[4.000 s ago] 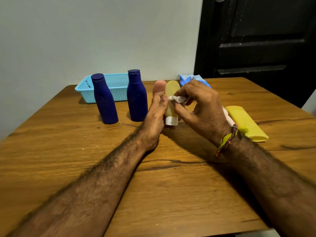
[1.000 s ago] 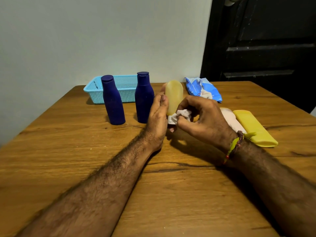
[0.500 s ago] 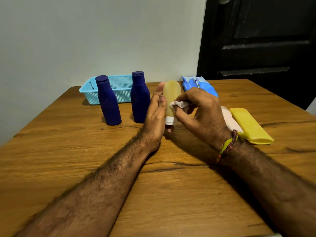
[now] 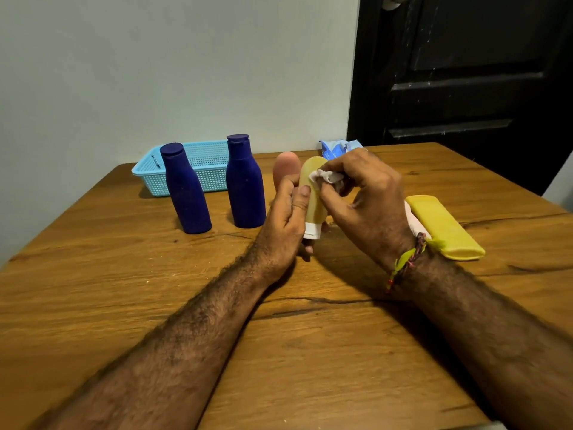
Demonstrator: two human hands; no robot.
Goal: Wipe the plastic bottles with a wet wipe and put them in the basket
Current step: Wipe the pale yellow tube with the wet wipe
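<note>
My left hand [image 4: 286, 218] grips a pale yellow tube bottle [image 4: 314, 200] with its white cap pointing down, held just above the table. My right hand [image 4: 366, 200] pinches a crumpled white wet wipe [image 4: 327, 175] against the upper part of that bottle. Two dark blue bottles [image 4: 186, 189] [image 4: 246, 181] stand upright to the left. Behind them sits a light blue mesh basket [image 4: 204, 169]. A pink bottle [image 4: 286, 169] stands just behind my left hand, partly hidden.
A yellow bottle [image 4: 443, 226] lies on its side at the right, with a pale pink one [image 4: 414, 223] beside it, mostly behind my right wrist. A blue wipes pack [image 4: 338, 147] lies at the table's back edge. A dark door stands behind the wooden table [image 4: 310, 336].
My right hand has moved the wipe up from the bottle's lower part near the cap to its upper part. My left hand keeps its grip on the bottle.
</note>
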